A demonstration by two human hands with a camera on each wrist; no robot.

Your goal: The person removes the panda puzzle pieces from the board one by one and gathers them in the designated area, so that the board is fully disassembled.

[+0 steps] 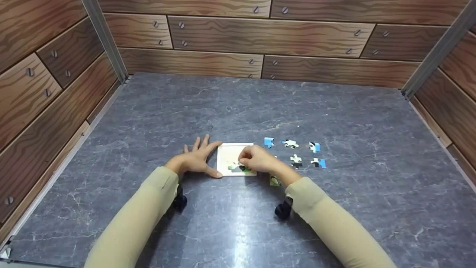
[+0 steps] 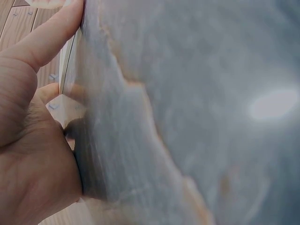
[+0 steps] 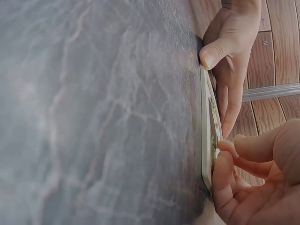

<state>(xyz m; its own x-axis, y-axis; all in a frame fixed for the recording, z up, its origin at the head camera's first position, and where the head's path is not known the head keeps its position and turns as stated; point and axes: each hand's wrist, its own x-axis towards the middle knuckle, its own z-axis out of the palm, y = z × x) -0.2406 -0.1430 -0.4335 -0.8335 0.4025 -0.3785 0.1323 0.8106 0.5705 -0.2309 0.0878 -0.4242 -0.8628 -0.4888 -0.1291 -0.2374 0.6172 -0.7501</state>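
A square white puzzle tray lies flat on the table, with a few green, white and black jigsaw pieces along its near side. My left hand spreads its fingers beside the tray's left edge. Its thumb touches the near left corner and its index finger reaches the far left one. Over the right half of the tray, my right hand pinches a puzzle piece with thumb and fingers, low at the surface. In the right wrist view those fingertips meet right at the tray's edge, mostly covering the piece.
Right of the tray lie several loose pieces: a blue one, white-and-black ones, blue-edged ones and a green one near my right wrist. Wood-patterned walls enclose the dark marbled tabletop at the back and sides.
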